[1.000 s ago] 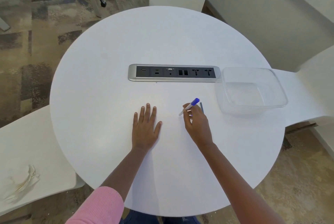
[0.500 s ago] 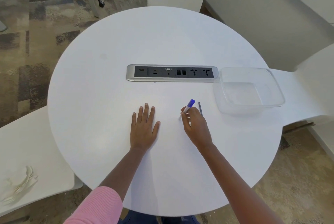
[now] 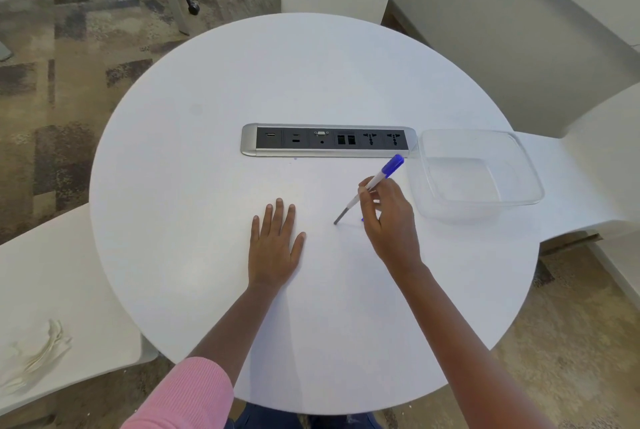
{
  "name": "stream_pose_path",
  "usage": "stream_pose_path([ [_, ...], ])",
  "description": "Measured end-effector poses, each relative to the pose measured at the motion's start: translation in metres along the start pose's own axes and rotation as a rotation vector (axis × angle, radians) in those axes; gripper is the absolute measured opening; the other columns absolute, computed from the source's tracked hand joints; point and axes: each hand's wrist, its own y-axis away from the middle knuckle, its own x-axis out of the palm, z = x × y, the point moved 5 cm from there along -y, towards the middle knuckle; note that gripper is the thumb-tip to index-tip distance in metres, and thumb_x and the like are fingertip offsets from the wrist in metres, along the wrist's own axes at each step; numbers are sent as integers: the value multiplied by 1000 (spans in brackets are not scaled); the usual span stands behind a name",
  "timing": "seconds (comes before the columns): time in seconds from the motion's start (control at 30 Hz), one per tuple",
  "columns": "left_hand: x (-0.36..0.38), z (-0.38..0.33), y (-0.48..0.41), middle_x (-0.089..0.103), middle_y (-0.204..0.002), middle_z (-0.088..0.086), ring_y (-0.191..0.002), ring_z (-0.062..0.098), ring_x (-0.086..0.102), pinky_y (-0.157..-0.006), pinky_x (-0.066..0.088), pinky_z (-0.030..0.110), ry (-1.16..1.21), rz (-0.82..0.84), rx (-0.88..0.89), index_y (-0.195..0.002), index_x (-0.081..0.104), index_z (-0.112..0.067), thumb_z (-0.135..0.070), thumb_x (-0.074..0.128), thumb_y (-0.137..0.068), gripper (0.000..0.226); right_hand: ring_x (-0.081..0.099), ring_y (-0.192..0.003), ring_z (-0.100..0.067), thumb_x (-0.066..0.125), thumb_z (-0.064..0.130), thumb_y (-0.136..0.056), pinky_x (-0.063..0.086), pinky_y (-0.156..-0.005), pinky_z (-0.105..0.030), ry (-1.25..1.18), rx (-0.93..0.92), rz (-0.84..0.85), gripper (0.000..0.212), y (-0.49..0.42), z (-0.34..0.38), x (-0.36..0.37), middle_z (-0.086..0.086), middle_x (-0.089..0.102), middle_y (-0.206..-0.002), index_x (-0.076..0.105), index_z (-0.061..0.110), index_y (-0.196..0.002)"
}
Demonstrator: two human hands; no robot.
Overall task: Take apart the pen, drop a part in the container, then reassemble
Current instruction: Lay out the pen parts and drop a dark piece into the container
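Round white table [image 3: 214, 186] fills mid-frame; power strip [image 3: 328, 139] at centre. Clear container [image 3: 526, 165], right of centre at the table edge, looks empty; thin plastic, probably light and easy to nudge. Left hand [image 3: 275, 245] lies flat on the table just below centre, fingers spread, holding nothing. Right hand [image 3: 389, 217] is closed in a fingertip pinch on the pen [image 3: 375, 182], mid-barrel, just left of the container. Pen is tilted: blue end up toward the container, grey tip down near the table; contact unclear. Likely light, stiff, smooth, so prone to slipping; best gripped on the white barrel near each end for pulling apart. Small blue bit [image 3: 363, 219] under the fingers, unidentifiable.
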Motion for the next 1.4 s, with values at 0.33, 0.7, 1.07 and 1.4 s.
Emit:
stream_pose_path([
  [0.33, 1, 0, 0, 37, -147, 17, -135, 35, 34, -110, 24, 51, 21, -2, 1, -139, 41, -7, -40, 22, -90, 62, 58, -76, -28, 44, 14, -93, 49, -67, -37, -14, 88, 30, 16, -25, -1, 1, -12, 61, -82, 53, 1, -89],
  [0.7, 2, 1, -1, 36, -147, 17, -135, 35, 34, -110, 23, 50, 1, -13, 0, -139, 40, -8, -32, 41, -90, 55, 58, -89, -36, 44, 18, -92, 45, -73, -38, 247, 284, 415, 24, 2, -35, 65, -22, 64, -96, 51, -1, -105],
  [1.07, 0, 0, -1, 43, -143, 18, -130, 35, 41, -106, 30, 53, 2, -33, 11, -135, 47, -7, -37, 30, -90, 57, 58, -88, -37, 41, 11, -91, 37, -63, -34, 386, 347, 503, 18, 8, -44, 101, -23, 60, -101, 50, -2, -100],
  [1.4, 1, 0, -2, 43, -142, 18, -130, 35, 42, -105, 31, 53, -1, -49, 24, -135, 48, -7, -37, 28, -89, 58, 59, -90, -36, 44, 13, -91, 45, -69, -36, 402, 338, 491, 21, 5, -44, 106, -22, 58, -105, 47, -1, -107],
])
